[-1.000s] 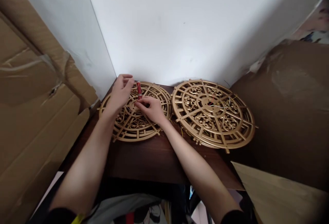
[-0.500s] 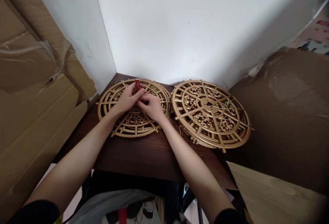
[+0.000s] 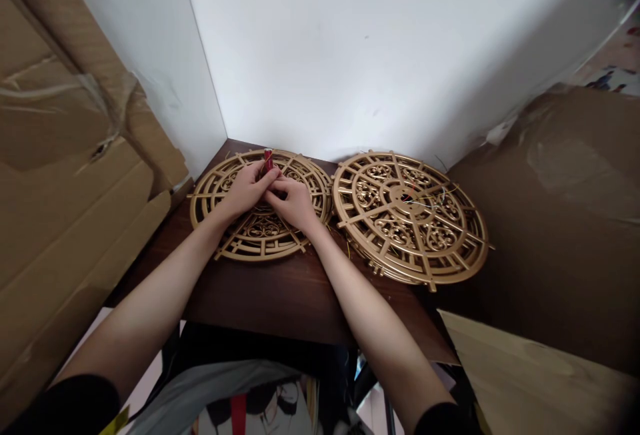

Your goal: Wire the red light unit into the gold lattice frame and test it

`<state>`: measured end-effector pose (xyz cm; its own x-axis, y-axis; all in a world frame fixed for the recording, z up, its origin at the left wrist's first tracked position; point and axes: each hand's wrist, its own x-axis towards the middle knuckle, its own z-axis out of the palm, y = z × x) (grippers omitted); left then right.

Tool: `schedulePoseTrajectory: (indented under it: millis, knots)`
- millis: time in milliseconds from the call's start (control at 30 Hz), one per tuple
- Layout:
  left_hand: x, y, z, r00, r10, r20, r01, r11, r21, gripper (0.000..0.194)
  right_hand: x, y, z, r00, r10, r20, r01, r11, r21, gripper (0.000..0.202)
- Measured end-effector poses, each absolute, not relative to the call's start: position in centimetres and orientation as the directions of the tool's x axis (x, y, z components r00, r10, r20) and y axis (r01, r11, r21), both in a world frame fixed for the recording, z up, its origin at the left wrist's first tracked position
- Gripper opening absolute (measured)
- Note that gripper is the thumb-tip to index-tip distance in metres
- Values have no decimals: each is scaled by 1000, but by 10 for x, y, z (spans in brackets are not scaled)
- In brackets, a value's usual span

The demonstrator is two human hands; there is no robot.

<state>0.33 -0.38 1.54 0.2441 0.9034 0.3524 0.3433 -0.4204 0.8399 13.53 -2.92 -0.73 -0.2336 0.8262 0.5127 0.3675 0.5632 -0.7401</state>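
Note:
A round gold openwork lattice disc [image 3: 265,248] lies on the dark wooden tabletop, with more layers showing beneath it. Over its centre my left hand [image 3: 246,187] is closed around a small red cylindrical piece [image 3: 269,157] that sticks up with a pale tip. My right hand [image 3: 293,202] meets it there, thumb and fingers pinched together against the left fingers. What the right fingertips pinch is hidden. To the right, a stack of similar gold discs [image 3: 410,222] carries thin loose wires [image 3: 425,203] around its central hole.
Cardboard [image 3: 60,175] stands along the left, and a brown carton side [image 3: 555,222] rises on the right. A white wall panel [image 3: 320,55] closes off the back. A light wooden board [image 3: 520,362] sits at the lower right, near the dark tabletop's front edge [image 3: 280,328].
Both hands stay together over the left disc, with only slight finger shifts. The red piece remains in the left hand. The view has tilted a little.

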Motion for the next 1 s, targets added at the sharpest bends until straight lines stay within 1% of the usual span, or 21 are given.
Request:
schedulePoseTrajectory:
  millis: [100, 200, 300, 367, 467, 567, 633, 700, 800, 900, 1000]
  knots:
    - [3, -5, 17, 236, 913, 334, 329, -398, 856, 33, 135, -30, -6, -227, 833, 505, 373, 553, -745, 14]
    - [2, -6, 17, 229, 934, 273, 232, -325, 917, 32, 136, -31, -4, -221, 844, 489, 356, 536, -765, 13]
    - [2, -6, 17, 188, 959, 210, 24, -219, 976, 32, 137, -31, -2, -199, 846, 495, 302, 533, -790, 12]
    - [1, -5, 17, 154, 972, 180, -148, -157, 976, 30, 137, -31, -1, -169, 847, 505, 253, 532, -808, 11]
    - [0, -3, 19, 103, 986, 132, -369, -85, 925, 30, 137, -32, 1, -118, 863, 491, 217, 505, -836, 11]
    - [-3, -2, 21, 31, 995, 99, -482, -72, 873, 33, 137, -32, 1, -74, 876, 477, 232, 480, -846, 13]
    - [-4, -3, 22, -16, 995, 96, -499, -91, 862, 32, 137, -31, 1, -47, 877, 478, 225, 476, -850, 14]
    - [-4, -5, 22, -27, 994, 110, -485, -110, 867, 30, 137, -30, -1, -30, 879, 476, 216, 471, -855, 15]
    - [-3, -8, 21, 47, 987, 154, -438, -118, 891, 29, 136, -29, -4, -35, 897, 440, 236, 435, -869, 20]
    - [-4, -9, 18, 140, 974, 176, -392, -109, 914, 33, 134, -30, -5, -53, 917, 394, 238, 395, -887, 26]
    - [-6, -10, 18, 189, 963, 192, -369, -112, 923, 33, 133, -32, -5, -71, 916, 395, 240, 400, -884, 28]
